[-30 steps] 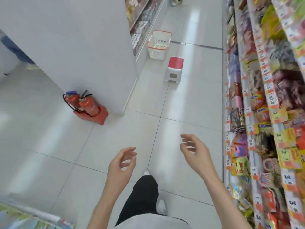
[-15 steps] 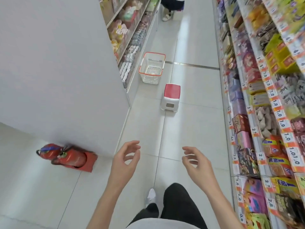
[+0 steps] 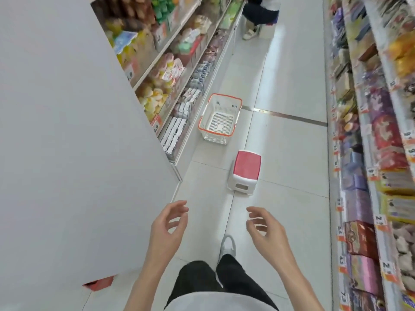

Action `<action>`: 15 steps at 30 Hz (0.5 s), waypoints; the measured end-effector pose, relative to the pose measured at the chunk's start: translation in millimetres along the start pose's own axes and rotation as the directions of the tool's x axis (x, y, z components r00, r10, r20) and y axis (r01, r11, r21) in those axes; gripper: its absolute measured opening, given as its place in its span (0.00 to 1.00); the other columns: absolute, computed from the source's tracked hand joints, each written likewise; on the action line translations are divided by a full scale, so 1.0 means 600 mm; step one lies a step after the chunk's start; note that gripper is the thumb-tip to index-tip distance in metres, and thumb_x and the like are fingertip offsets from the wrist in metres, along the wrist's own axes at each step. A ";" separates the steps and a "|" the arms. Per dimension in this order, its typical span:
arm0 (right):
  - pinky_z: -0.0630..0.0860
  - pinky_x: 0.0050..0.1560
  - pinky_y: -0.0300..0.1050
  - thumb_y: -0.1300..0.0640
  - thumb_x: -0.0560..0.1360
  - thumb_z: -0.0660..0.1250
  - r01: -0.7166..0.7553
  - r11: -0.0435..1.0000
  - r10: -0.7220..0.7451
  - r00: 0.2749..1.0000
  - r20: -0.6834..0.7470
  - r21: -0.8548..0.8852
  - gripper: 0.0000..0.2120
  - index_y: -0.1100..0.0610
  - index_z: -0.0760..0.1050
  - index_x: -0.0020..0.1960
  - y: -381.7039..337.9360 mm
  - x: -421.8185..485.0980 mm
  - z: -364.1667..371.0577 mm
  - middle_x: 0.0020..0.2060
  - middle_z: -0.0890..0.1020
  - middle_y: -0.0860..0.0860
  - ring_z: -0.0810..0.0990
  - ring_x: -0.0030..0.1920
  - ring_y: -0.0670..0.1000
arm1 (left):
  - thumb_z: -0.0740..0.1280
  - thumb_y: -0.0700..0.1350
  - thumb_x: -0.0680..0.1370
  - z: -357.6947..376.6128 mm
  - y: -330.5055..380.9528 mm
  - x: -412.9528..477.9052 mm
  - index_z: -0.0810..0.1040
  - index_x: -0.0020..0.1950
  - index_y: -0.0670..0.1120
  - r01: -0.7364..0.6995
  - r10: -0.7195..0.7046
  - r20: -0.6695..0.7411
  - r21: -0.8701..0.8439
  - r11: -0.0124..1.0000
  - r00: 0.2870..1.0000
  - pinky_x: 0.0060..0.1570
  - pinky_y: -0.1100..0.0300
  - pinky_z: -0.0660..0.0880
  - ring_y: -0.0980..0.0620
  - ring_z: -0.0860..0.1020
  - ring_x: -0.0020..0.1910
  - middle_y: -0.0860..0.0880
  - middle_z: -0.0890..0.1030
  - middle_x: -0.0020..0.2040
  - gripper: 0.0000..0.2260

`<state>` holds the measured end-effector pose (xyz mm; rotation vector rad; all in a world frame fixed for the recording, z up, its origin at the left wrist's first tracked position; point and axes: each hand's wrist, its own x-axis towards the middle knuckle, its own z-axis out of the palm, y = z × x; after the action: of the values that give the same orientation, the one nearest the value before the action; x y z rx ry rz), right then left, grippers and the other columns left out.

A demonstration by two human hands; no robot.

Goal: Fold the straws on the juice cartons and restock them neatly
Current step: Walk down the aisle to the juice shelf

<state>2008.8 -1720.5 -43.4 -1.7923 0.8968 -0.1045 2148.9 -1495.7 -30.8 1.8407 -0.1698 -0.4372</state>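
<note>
hands: 2, left hand [image 3: 167,230] and right hand [image 3: 267,232], lower middle of frame
basket [image 3: 221,118]: 1, centre
stool [image 3: 246,171]: 1, centre, just below the basket
shoe [image 3: 227,245]: 1 in view, between the hands
other person [image 3: 258,10]: 1, top centre, mostly cut off
shelf runs: 2, left shelves [image 3: 188,144], right shelves [image 3: 330,131]
small white boxes [image 3: 174,133]: low on left shelves, too blurred to count
</note>
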 end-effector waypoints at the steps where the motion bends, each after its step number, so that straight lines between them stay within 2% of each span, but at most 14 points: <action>1: 0.81 0.59 0.47 0.62 0.81 0.70 0.008 1.000 -0.007 1.000 0.014 -0.011 0.15 0.45 0.81 0.62 -0.022 0.046 -0.005 0.53 0.84 0.43 0.84 0.52 0.43 | 0.70 0.37 0.83 0.009 0.010 0.033 0.83 0.60 0.54 0.013 -0.013 -0.017 -0.005 1.000 1.000 0.56 0.58 0.80 0.53 0.85 0.56 0.54 0.87 0.52 0.13; 5: 0.81 0.59 0.46 0.61 0.81 0.70 0.045 0.999 -0.043 0.997 0.071 -0.023 0.15 0.45 0.80 0.62 -0.106 0.218 -0.010 0.54 0.84 0.43 0.85 0.53 0.44 | 0.70 0.36 0.83 0.036 0.043 0.156 0.83 0.60 0.53 0.046 -0.047 -0.067 -0.020 0.999 0.997 0.55 0.65 0.80 0.53 0.85 0.56 0.55 0.87 0.52 0.13; 8: 0.81 0.57 0.43 0.61 0.81 0.70 0.083 0.996 -0.079 0.991 0.110 -0.032 0.14 0.44 0.80 0.61 -0.166 0.348 0.008 0.54 0.85 0.43 0.85 0.53 0.44 | 0.70 0.35 0.82 0.048 0.057 0.259 0.83 0.60 0.52 0.069 -0.073 -0.108 -0.045 0.997 0.991 0.54 0.63 0.80 0.54 0.85 0.56 0.55 0.86 0.51 0.13; 12: 0.82 0.56 0.45 0.62 0.81 0.70 0.129 0.991 -0.123 0.981 0.149 -0.036 0.14 0.45 0.81 0.61 -0.242 0.519 0.053 0.53 0.85 0.44 0.85 0.53 0.44 | 0.70 0.35 0.82 0.048 0.064 0.409 0.83 0.60 0.53 0.088 -0.099 -0.168 -0.070 0.994 0.981 0.53 0.65 0.80 0.54 0.85 0.55 0.55 0.86 0.51 0.14; 15: 0.80 0.54 0.43 0.62 0.81 0.69 0.140 0.990 -0.133 0.974 0.183 -0.031 0.15 0.45 0.81 0.61 -0.296 0.622 0.084 0.53 0.84 0.43 0.83 0.51 0.40 | 0.70 0.35 0.83 0.039 0.076 0.508 0.83 0.61 0.53 0.093 -0.107 -0.194 -0.077 0.993 0.975 0.54 0.66 0.79 0.54 0.85 0.56 0.55 0.86 0.51 0.14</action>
<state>2391.0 -1886.4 -41.3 -1.8703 0.6509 -0.0099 2424.9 -1632.2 -58.0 1.8189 0.0734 -0.3224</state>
